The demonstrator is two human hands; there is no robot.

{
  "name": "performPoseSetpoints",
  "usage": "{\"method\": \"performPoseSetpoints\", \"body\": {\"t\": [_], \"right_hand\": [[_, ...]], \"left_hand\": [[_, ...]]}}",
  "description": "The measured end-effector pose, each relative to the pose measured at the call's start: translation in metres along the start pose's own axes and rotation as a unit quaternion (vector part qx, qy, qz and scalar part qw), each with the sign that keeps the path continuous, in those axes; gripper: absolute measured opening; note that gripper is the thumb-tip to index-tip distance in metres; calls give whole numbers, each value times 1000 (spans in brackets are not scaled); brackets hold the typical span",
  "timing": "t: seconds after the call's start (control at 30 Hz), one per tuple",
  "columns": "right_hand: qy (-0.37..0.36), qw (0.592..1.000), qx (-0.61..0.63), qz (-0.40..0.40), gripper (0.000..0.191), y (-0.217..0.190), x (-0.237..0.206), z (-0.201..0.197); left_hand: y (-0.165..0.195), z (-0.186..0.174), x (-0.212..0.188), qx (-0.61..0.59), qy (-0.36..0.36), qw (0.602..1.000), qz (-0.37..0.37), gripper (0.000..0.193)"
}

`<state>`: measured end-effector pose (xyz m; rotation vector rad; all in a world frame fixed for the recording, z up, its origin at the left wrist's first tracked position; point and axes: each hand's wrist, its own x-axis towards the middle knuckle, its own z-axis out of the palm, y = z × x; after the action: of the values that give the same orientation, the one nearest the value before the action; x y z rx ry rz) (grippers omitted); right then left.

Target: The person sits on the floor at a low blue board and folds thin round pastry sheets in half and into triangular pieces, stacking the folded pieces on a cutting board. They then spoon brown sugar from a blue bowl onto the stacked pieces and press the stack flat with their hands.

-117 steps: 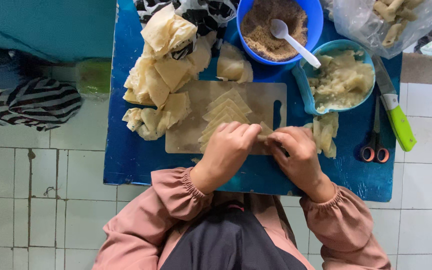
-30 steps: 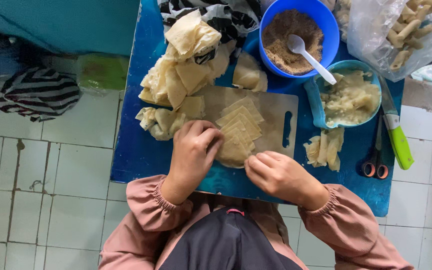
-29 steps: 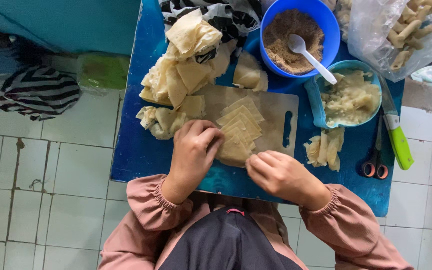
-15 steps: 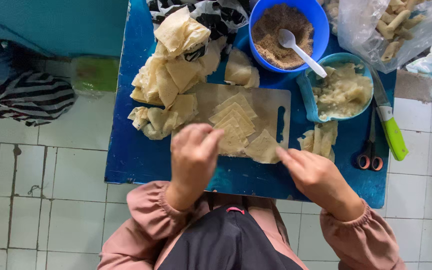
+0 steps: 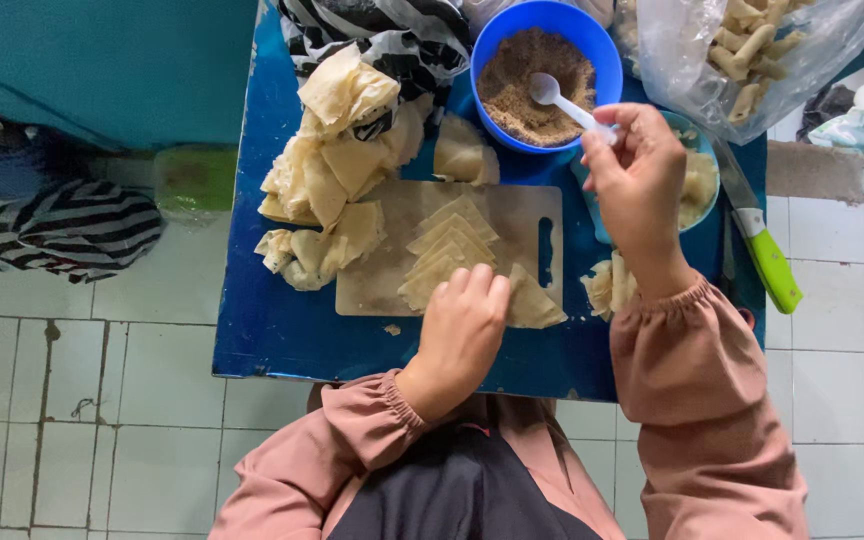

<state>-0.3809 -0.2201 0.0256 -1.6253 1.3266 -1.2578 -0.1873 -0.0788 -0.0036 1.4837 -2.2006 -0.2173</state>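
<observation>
My left hand (image 5: 464, 318) rests with curled fingers on a stack of thin pale wrapper sheets (image 5: 452, 245) that lies on a wooden cutting board (image 5: 387, 270). One wrapper (image 5: 535, 303) lies loose beside it at the board's near right corner. My right hand (image 5: 639, 180) is raised at the far right and pinches the handle of a white spoon (image 5: 557, 98), whose bowl sits in brown crumbly filling inside a blue bowl (image 5: 604, 60). A smaller light-blue bowl (image 5: 700, 185) of pale pieces is partly hidden behind that hand.
The board lies on a small blue table (image 5: 282, 330) over a tiled floor. Crumpled wrapper sheets (image 5: 327, 190) are piled at the left. A green-handled knife (image 5: 767, 255) lies at the right edge, a clear bag of fried rolls (image 5: 742, 45) at the far right. A striped cloth (image 5: 62, 230) lies on the floor.
My right hand has left the board's near edge, risen to the blue bowl and taken the spoon handle. My left hand has stayed on the wrapper stack.
</observation>
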Motion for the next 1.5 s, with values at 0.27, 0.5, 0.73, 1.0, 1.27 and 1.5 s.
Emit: {"method": "performPoseSetpoints", "body": {"t": [0.27, 0.5, 0.73, 1.0, 1.27, 1.5], "right_hand": [[45, 999, -14, -10, 19, 6, 26, 18], [60, 998, 18, -3, 24, -1, 10, -6], [89, 992, 86, 28, 25, -15, -15, -29], [89, 969, 166, 160, 25, -36, -129, -56], [38, 990, -24, 135, 23, -35, -199, -41], [-88, 968, -200, -121, 17, -44, -200, -43]], "left_hand": [[11, 0, 1, -40, 20, 999, 10, 13], [2, -7, -2, -75, 9, 997, -13, 15], [-3, -8, -7, -180, 14, 983, -41, 27], [-14, -17, -14, -304, 1, 949, -87, 25], [-12, -14, -11, -339, 8, 936, -92, 31], [-12, -15, -13, -352, 21, 931, -93, 36]]}}
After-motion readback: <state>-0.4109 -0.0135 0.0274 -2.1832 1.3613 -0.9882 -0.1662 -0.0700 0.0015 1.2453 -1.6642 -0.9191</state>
